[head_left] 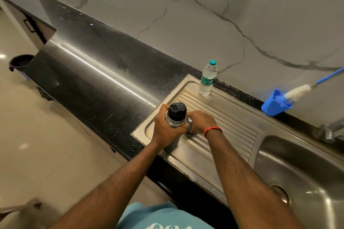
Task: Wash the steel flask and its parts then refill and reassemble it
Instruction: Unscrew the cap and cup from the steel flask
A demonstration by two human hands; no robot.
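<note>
The steel flask [172, 142] stands upright on the left end of the ribbed steel drainboard [232, 122], with its black stopper [176, 110] fitted in the neck. My left hand [165, 126] grips the flask's upper body just under the stopper. Right beside it, my right hand [202, 121] curls round a small steel cup-shaped cap [189, 126] that rests on the drainboard; most of that cap is hidden by my fingers.
A plastic water bottle [207, 79] with a teal cap stands at the drainboard's far edge. A blue holder [273, 105] with a long bottle brush [297, 92] sits by the wall. The sink basin [301, 176] and tap [329, 132] lie right. Black counter [89, 72] stretches left.
</note>
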